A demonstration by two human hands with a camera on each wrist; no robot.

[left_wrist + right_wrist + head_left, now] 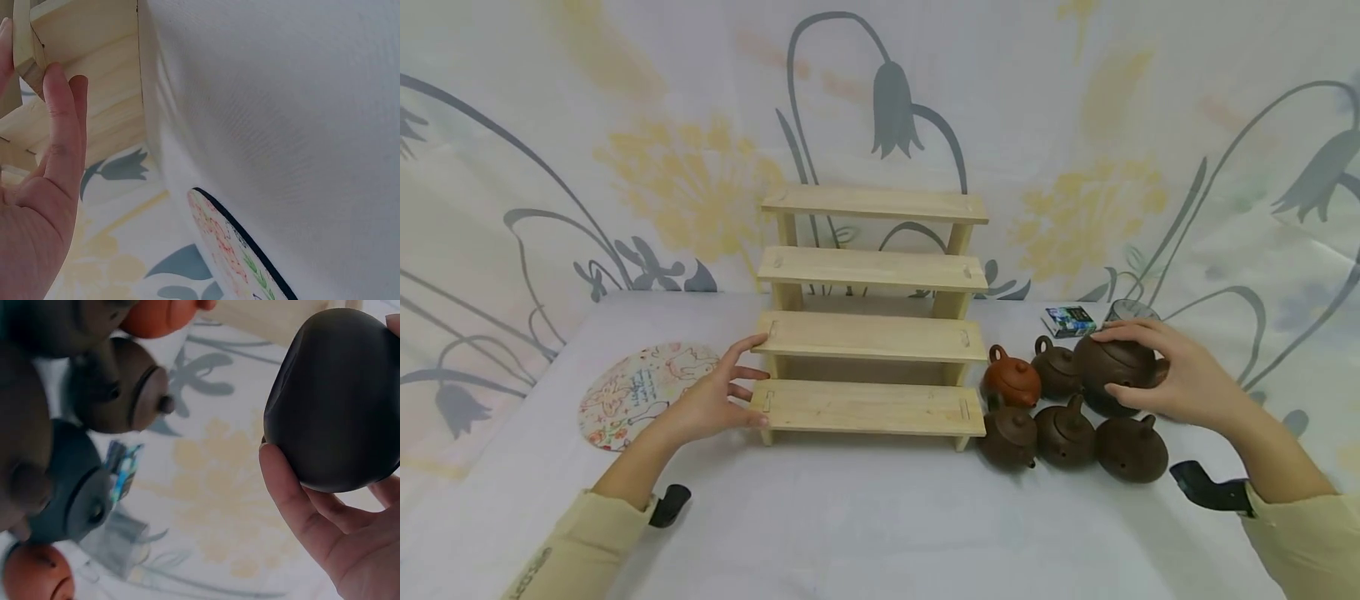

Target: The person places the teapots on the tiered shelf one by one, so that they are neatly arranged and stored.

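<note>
My right hand [1195,367] grips a large dark brown teapot [1116,362], fingers and thumb round its body. In the right wrist view its smooth, dark rounded body [340,406] fills the palm side. Below and beside it cluster several smaller teapots: a reddish one [1011,382], and brown ones such as this teapot [1065,437] and this rightmost one [1132,450]. With its thumb and fingers on either side of a board's end, my left hand [711,404] holds the left end of a four-step wooden stand [872,406].
On the white tablecloth [865,525], a round patterned board [640,392] lies left of the stand. A small blue-and-black box [1070,321] and a clear glass [1131,310] stand behind the teapots. A flower-patterned cloth [700,167] hangs behind everything.
</note>
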